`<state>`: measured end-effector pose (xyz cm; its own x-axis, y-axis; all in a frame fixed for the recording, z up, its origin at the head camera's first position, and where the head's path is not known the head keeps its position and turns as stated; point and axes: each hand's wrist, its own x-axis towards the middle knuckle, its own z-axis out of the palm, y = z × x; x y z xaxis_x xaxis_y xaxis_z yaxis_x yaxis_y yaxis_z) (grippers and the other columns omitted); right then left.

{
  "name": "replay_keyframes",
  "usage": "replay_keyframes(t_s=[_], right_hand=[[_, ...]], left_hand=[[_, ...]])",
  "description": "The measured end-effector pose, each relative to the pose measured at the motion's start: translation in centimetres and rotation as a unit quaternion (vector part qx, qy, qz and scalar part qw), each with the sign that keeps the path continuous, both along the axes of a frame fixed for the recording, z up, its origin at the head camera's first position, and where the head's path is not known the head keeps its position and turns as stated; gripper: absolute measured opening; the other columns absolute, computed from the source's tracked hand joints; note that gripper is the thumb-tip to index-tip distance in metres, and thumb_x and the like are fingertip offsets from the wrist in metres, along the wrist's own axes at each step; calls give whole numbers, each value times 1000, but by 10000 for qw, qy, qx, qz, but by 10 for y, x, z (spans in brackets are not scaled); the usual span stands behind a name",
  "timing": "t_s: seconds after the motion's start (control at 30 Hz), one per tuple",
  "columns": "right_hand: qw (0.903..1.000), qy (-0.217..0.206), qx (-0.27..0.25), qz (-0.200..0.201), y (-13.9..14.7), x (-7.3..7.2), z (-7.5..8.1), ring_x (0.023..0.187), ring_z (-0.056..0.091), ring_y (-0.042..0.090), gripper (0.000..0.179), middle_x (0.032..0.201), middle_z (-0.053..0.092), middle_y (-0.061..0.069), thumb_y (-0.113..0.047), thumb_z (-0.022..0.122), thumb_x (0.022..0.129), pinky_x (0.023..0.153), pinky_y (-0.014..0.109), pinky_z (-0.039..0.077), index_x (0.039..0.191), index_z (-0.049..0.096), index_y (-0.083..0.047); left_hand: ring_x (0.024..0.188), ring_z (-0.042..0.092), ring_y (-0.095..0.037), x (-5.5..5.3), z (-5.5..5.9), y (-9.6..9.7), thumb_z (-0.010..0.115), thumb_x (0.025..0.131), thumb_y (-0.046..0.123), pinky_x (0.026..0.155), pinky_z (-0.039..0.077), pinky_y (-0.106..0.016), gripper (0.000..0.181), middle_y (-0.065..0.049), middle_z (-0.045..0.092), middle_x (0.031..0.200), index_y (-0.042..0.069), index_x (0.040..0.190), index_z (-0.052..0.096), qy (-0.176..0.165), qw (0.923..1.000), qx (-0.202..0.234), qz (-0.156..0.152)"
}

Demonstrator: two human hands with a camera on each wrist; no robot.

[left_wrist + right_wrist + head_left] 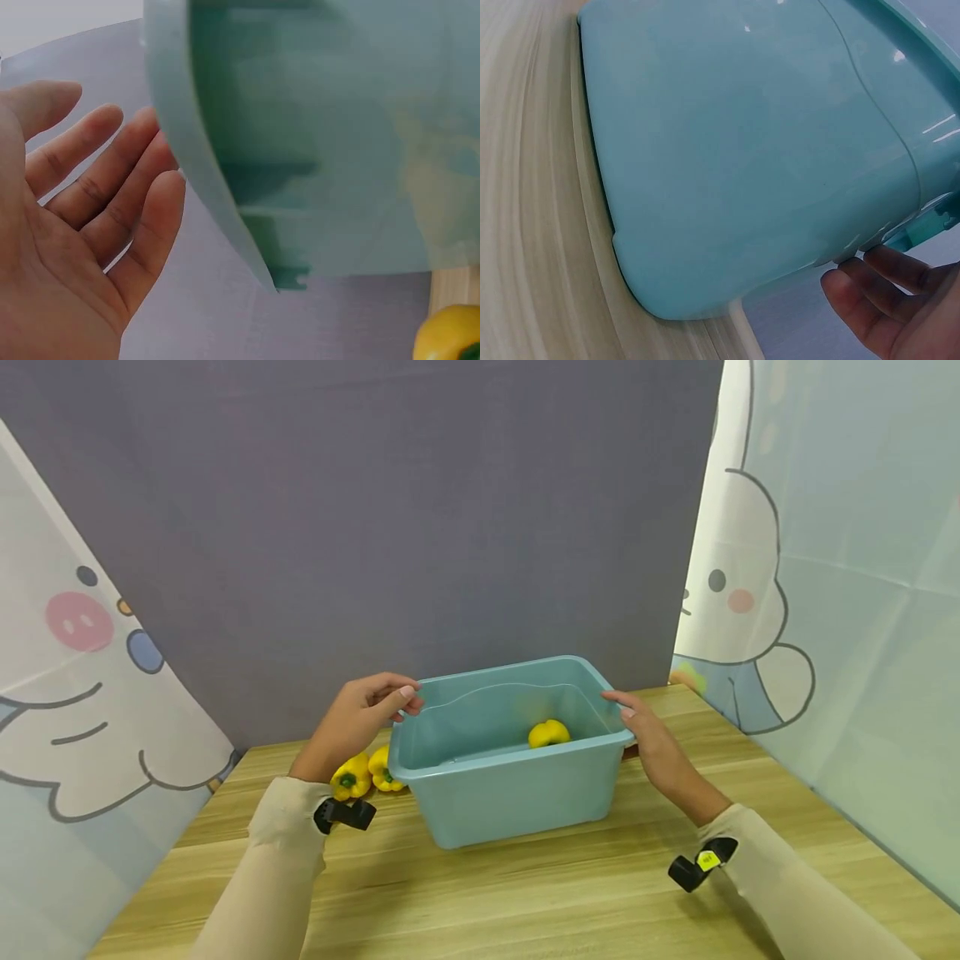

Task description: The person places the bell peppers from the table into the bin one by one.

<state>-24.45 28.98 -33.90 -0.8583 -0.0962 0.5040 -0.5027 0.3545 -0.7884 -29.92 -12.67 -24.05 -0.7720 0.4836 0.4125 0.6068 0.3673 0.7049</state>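
Note:
A light blue-green plastic bin [517, 793] stands on the wooden table, with one yellow bell pepper [548, 733] visible inside. My left hand [367, 714] is at the bin's left rim. In the left wrist view its fingers spread loosely, thumb apart, the fingertips beside or lightly touching the rim's outer side. At the opposite end, my right hand [651, 739] holds the rim, thumb and index finger over the edge. Its other fingers [855, 296] bend against the outer wall below the rim in the right wrist view. That thumb is hidden there.
Yellow bell peppers [350, 778] lie on the table [465, 902] left of the bin, partly behind my left wrist. A small dark reddish thing [631, 751] shows between bin and right hand. A grey cloth [390, 527] hangs behind; printed curtains [847, 610] flank the table.

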Motion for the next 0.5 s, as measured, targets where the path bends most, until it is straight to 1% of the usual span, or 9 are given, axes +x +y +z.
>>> replay_keyframes(t_s=[0.1, 0.2, 0.37, 0.5], right_hand=[[10000, 4, -19, -5, 1, 0, -1, 102, 53, 33, 49, 154, 32, 22, -30, 24, 111, 66, 38, 55, 151, 37, -5], [10000, -6, -49, -9, 1, -1, -2, 99, 54, 29, 49, 153, 33, 22, -31, 25, 111, 66, 38, 55, 151, 38, -5], [10000, 2, -78, -31, 1, -2, -2, 97, 55, 24, 49, 152, 35, 22, -32, 26, 111, 66, 37, 55, 150, 39, -4], [9999, -25, -102, -46, 1, -2, -2, 95, 56, 20, 49, 151, 35, 22, -32, 26, 111, 67, 37, 55, 149, 39, -4]], left_hand=[[100, 67, -28, 1, -7, -5, 55, 105, 33, 84, 56, -35, 31, -10, 71, 107, 11, 123, 67, 44, 9999, 43, 124], [101, 67, -25, 3, -15, -11, 56, 105, 33, 86, 55, -34, 32, -8, 71, 108, 9, 123, 67, 126, 9995, 198, 217], [99, 66, -25, 6, -28, -23, 53, 106, 28, 84, 55, -36, 32, -8, 71, 109, 4, 123, 66, 376, 9976, 542, 215], [99, 65, -23, 8, -35, -29, 52, 107, 27, 81, 54, -34, 33, -9, 70, 109, 1, 123, 66, 470, 9968, 598, 242]])
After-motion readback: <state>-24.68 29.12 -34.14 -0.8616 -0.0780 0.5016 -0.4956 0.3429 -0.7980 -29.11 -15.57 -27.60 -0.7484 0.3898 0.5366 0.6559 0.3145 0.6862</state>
